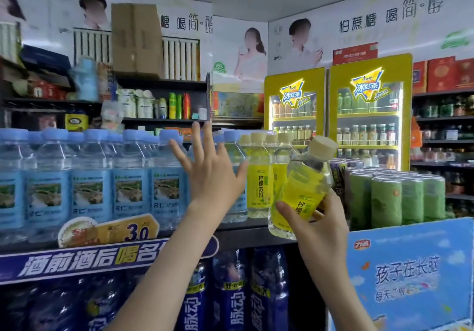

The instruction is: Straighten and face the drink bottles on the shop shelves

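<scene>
A row of blue-capped, blue-labelled water bottles point(89, 176) fills the top shelf point(256, 233) from the left. To their right stand yellow-labelled lemon soda bottles point(259, 176) with cream caps. My right hand point(307, 218) grips the lower half of one such yellow bottle point(302, 189), tilted to the right and held off the shelf in front of the row. With its fingers spread, my left hand point(207, 169) reaches up in front of the bottles where the blue row meets the yellow one. It holds nothing, and whether it touches a bottle is unclear.
Green cans point(395, 197) stand at the right behind a blue cardboard display point(410, 274). Dark blue bottles point(230, 300) fill the shelf below. A price sign point(107, 230) hangs on the shelf edge. Two yellow drink fridges point(333, 115) and further shelves stand behind.
</scene>
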A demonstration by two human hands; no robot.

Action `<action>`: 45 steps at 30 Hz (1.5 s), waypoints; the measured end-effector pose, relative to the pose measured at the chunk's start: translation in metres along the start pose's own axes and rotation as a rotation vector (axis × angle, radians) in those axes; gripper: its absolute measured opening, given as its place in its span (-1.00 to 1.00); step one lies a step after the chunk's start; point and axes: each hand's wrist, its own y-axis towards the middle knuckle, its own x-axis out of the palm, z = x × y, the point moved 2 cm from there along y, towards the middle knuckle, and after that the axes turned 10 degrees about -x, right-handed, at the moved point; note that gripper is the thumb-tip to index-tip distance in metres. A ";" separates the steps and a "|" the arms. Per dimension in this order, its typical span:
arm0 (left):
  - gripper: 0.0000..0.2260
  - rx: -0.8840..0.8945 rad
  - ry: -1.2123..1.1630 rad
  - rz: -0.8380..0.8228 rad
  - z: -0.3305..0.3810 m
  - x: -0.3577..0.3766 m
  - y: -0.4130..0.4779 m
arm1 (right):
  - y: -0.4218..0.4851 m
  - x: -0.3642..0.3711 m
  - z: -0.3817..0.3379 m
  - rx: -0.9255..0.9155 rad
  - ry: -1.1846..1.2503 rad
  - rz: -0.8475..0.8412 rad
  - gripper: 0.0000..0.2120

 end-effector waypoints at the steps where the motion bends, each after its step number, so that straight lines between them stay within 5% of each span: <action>1: -0.35 -0.008 0.018 -0.014 0.001 0.003 0.001 | 0.001 0.000 0.004 0.000 0.002 -0.012 -0.48; 9: -0.28 -0.009 -0.037 0.029 0.001 0.018 -0.002 | 0.019 0.000 0.025 0.014 -0.014 0.068 -0.54; 18: -0.43 -0.076 -0.527 0.219 -0.005 0.015 -0.029 | 0.025 0.002 0.033 0.002 -0.049 -0.001 -0.47; 27: -0.33 -0.209 -0.976 0.040 -0.014 -0.003 -0.045 | 0.014 0.015 0.022 0.027 0.048 -0.040 -0.41; 32: -0.33 -0.161 -0.854 0.061 -0.008 -0.004 -0.041 | 0.011 0.016 0.019 0.033 0.051 -0.057 -0.37; 40: -0.34 -0.223 -0.310 0.054 0.001 0.009 -0.019 | 0.013 0.000 0.020 0.085 0.017 0.022 -0.36; 45: -0.24 -0.102 -0.157 0.030 0.003 0.013 -0.022 | 0.022 -0.020 0.024 0.109 -0.050 0.098 -0.37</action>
